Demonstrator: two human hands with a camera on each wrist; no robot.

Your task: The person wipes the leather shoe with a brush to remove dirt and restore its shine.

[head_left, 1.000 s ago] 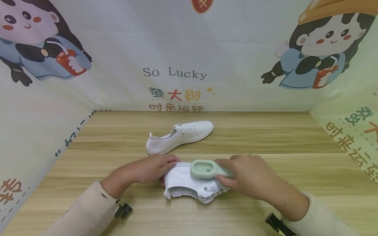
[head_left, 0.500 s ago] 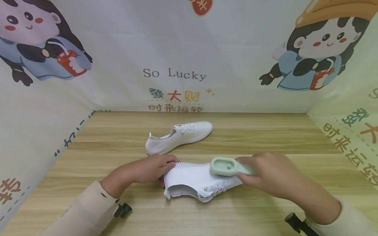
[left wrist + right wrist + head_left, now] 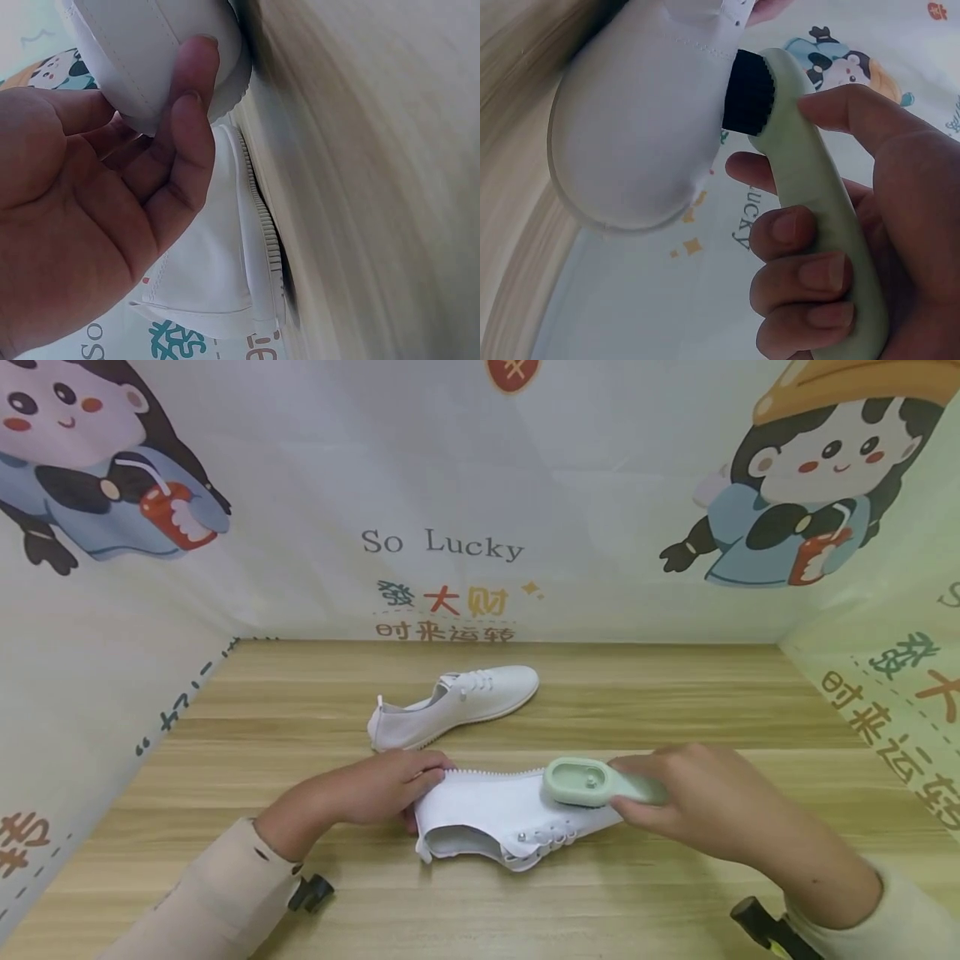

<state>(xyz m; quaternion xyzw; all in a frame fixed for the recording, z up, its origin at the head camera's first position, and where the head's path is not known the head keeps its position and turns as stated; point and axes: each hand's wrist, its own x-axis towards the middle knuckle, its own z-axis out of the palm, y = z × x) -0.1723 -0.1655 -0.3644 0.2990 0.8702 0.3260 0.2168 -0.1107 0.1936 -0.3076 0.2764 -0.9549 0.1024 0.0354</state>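
Note:
A white lace-up shoe [image 3: 480,806] lies on its side on the wooden table, heel to the left, opening facing the person. My left hand [image 3: 386,789] grips its heel; in the left wrist view the fingers curl around the heel [image 3: 142,60]. My right hand [image 3: 697,802] holds a pale green shoe brush [image 3: 581,781] by its handle, over the shoe's side near the toe. Seen from the right wrist, the black bristles [image 3: 746,94] meet the white upper, and the fingers wrap the green handle [image 3: 817,180].
The matching white shoe [image 3: 457,706] lies just behind, toe pointing right. A printed cloth backdrop [image 3: 450,468] rises at the rear edge and both sides of the wooden table [image 3: 675,702].
My right hand has moved the brush rightward along the shoe, from its middle toward the toe, mostly in the first half second. The left hand and both shoes have stayed in place.

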